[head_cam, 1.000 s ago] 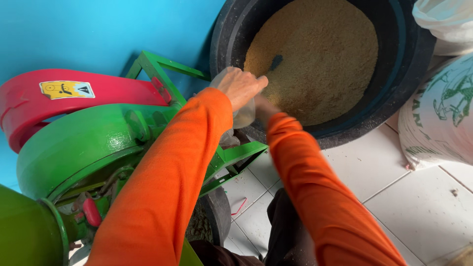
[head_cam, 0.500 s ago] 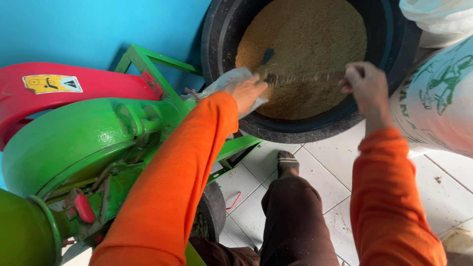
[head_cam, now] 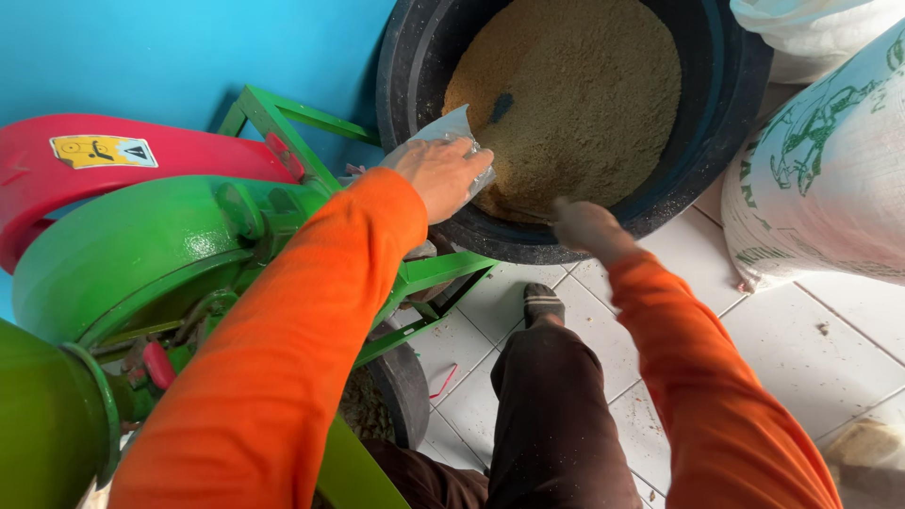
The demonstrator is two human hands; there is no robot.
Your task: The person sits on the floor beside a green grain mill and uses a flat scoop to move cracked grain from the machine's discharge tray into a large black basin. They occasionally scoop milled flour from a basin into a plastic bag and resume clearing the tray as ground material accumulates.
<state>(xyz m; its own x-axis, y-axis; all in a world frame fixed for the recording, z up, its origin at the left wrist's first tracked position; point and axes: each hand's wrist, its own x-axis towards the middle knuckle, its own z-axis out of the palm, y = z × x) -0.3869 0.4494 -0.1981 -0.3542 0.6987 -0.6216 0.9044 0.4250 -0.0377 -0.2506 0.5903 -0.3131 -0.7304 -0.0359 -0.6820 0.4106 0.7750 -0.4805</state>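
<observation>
Right hand [head_cam: 586, 226] lower, off tub rim [head_cam: 528, 250]

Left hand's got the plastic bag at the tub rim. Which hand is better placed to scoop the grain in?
Probably the right hand: it looks free and sits at the near rim of the black tub, beside the grain. The left hand is busy gripping the clear plastic bag.
</observation>
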